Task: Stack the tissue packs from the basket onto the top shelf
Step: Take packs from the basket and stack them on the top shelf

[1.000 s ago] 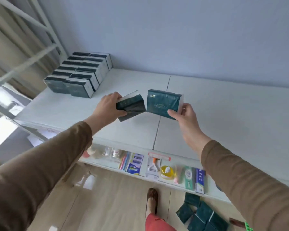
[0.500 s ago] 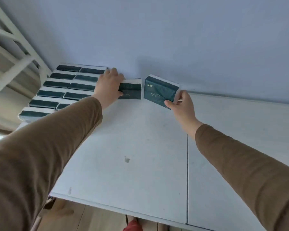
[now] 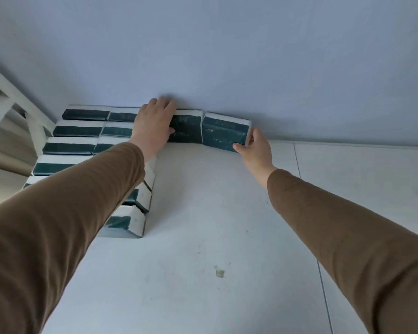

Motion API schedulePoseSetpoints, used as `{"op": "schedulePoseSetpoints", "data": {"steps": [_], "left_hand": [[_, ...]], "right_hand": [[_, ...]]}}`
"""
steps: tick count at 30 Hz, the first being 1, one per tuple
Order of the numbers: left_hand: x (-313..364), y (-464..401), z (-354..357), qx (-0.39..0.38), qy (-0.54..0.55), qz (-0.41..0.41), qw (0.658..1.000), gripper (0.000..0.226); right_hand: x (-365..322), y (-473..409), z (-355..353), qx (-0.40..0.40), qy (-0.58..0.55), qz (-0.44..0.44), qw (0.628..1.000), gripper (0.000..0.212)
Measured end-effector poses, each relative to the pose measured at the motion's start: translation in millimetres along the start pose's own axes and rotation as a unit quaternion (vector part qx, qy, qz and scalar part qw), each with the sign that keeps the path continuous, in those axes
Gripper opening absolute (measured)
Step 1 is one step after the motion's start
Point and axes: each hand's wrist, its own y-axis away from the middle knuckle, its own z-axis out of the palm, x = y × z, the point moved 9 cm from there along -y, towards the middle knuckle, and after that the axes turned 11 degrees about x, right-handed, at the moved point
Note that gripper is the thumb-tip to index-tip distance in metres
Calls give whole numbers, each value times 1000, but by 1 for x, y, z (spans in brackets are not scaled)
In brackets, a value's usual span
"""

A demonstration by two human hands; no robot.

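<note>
The left hand (image 3: 155,127) lies palm down with fingers fairly straight, fingertips at the wall, its thumb side against the left face of a dark green tissue pack (image 3: 186,127) that sits on the top shelf (image 3: 203,237) at the wall. The left arm, in a brown sleeve (image 3: 58,225), stretches forward and slightly rightward from the lower left corner. The right hand (image 3: 255,148) pinches a second tissue pack (image 3: 223,132) at its right end, thumb under the lower front corner and fingers curled round the white end face. This pack is tilted a little, its left edge touching the first pack, and its back edge close to the pale blue wall (image 3: 227,56). The right arm reaches up from the lower right, nearly straight, the wrist bent slightly inward.

To the left, rows of matching tissue packs (image 3: 80,131) fill the shelf's back corner, running from the wall toward the front; the left arm hides part of them. A white frame post (image 3: 15,97) slants past the shelf's left end. A seam runs through the white shelf surface on the right.
</note>
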Motion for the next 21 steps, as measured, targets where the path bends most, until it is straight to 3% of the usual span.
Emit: {"op": "schedulePoseSetpoints", "data": {"steps": [6, 12, 16, 21], "left_hand": [[-4, 4, 5, -8, 11, -19, 1000, 42], [13, 27, -11, -13, 41, -60, 997, 62], [68, 58, -36, 3, 72, -79, 994, 55], [171, 128, -64, -18, 69, -115, 991, 49]], "right_hand": [[-1, -3, 13, 35, -81, 70, 994, 41], [8, 15, -6, -71, -72, 78, 992, 79], [24, 44, -61, -87, -7, 19, 996, 67], [42, 101, -146, -135, 94, -125, 978, 44]]}}
